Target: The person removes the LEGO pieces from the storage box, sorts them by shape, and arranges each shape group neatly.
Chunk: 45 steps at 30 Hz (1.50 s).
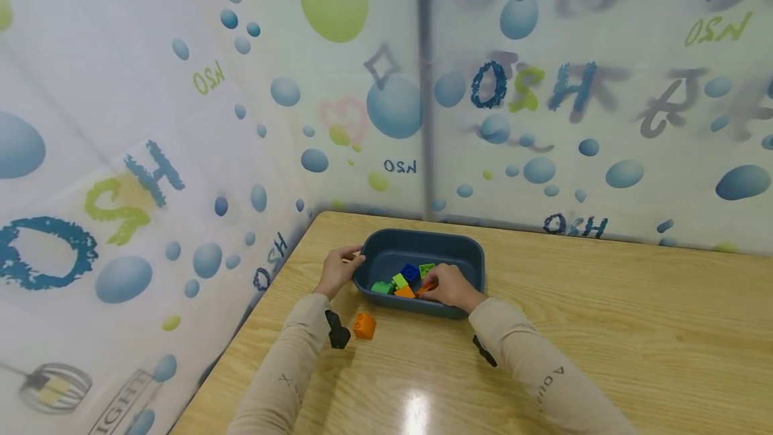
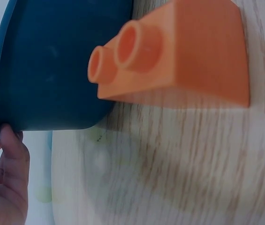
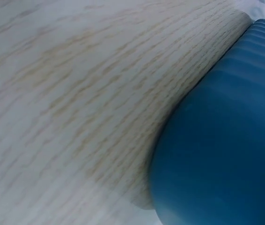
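Red-orange toy brick (image 1: 425, 288) pinched by the right hand (image 1: 451, 285) could slip if the left hand (image 1: 338, 271), gripping the blue tub (image 1: 410, 305), jerks.

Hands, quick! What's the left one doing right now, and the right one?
Left hand: closed, pinching the rim of the blue bin.
Right hand: closed inside the bin, seemingly pinching an orange piece.

The tray (image 1: 380, 264) is dark blue, the blocks (image 1: 364, 326) orange, lime, green and navy, the sleeves (image 1: 525, 341) beige, the tabletop (image 1: 604, 314) tan with wood grain, the white wall (image 1: 362, 197) spotted blue and lime.
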Each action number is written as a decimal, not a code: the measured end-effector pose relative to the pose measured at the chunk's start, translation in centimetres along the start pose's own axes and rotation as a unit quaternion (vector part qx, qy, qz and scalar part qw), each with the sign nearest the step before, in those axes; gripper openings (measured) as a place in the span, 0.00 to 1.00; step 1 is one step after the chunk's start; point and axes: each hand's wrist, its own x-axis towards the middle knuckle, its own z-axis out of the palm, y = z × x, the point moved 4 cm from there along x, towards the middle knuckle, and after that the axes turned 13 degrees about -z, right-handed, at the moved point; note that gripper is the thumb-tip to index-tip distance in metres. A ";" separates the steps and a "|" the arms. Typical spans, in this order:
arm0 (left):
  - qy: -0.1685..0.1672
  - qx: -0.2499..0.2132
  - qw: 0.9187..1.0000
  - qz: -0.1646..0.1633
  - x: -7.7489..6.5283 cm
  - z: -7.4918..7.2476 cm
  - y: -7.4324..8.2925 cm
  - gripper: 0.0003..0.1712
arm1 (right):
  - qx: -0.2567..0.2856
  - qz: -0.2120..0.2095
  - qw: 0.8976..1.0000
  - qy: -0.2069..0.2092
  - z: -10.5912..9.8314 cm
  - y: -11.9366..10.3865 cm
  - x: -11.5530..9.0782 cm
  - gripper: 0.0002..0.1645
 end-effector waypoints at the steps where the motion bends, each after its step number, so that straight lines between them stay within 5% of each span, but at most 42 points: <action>1: 0.001 0.001 1.000 0.001 0.0 0.0 0.0 0.18 | 0.002 -0.001 1.000 0.000 0.0 0.1 0.0 0.08; 14: 0.012 0.007 1.000 0.011 0.2 0.4 0.1 0.17 | 0.176 0.015 0.984 0.003 -1.5 0.3 -0.7 0.11; 31: 0.009 -0.012 1.000 0.020 -0.2 0.0 0.2 0.18 | 0.251 0.016 0.968 0.016 -2.5 -2.7 -1.4 0.21; 45: 0.009 -0.014 1.000 0.009 -0.1 0.1 0.1 0.18 | 0.249 -0.071 0.965 -0.036 -0.2 -6.1 -3.0 0.21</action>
